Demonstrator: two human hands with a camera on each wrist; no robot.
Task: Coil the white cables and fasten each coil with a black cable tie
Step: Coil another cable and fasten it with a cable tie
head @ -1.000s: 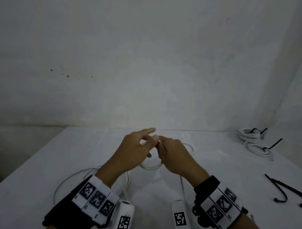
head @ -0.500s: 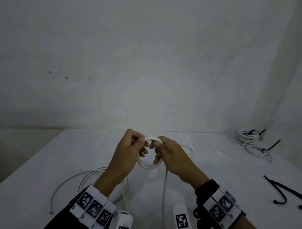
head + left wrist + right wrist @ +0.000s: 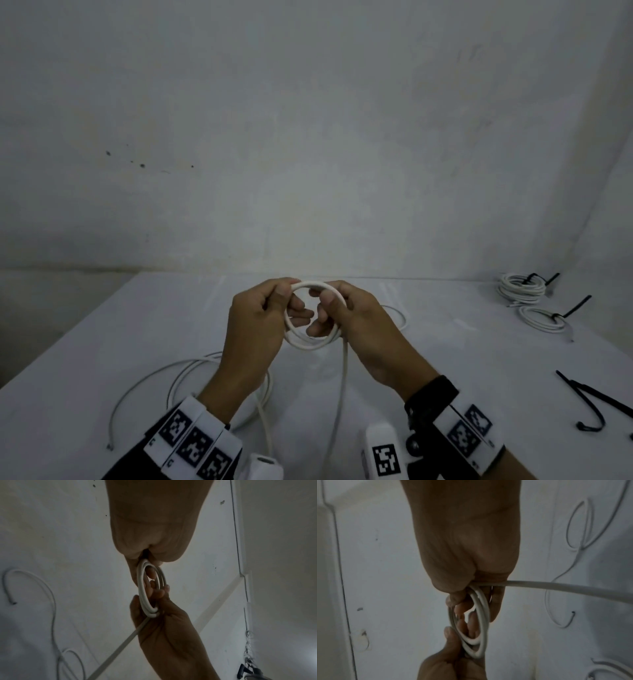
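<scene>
A small coil of white cable (image 3: 310, 342) hangs above the white table (image 3: 102, 342), held between both hands. My left hand (image 3: 270, 308) grips its left side, thumb on the top strand. My right hand (image 3: 337, 308) grips the right side, fingers curled through the loop. The coil (image 3: 145, 591) shows a few turns in the left wrist view, and again as a coil (image 3: 479, 622) in the right wrist view. The loose cable tail (image 3: 342, 394) drops from my right hand toward the table's near edge, then runs into slack loops (image 3: 191, 377) at the left.
Two finished white coils (image 3: 520, 289) (image 3: 544, 318) with black ties lie at the far right. Loose black cable ties (image 3: 592, 401) lie at the right edge. A plain white wall stands behind the table.
Both hands have lifted the coil slightly and spread apart, so the ring now stands open between them. My left index finger, pointing out before, now curls round the cable.
</scene>
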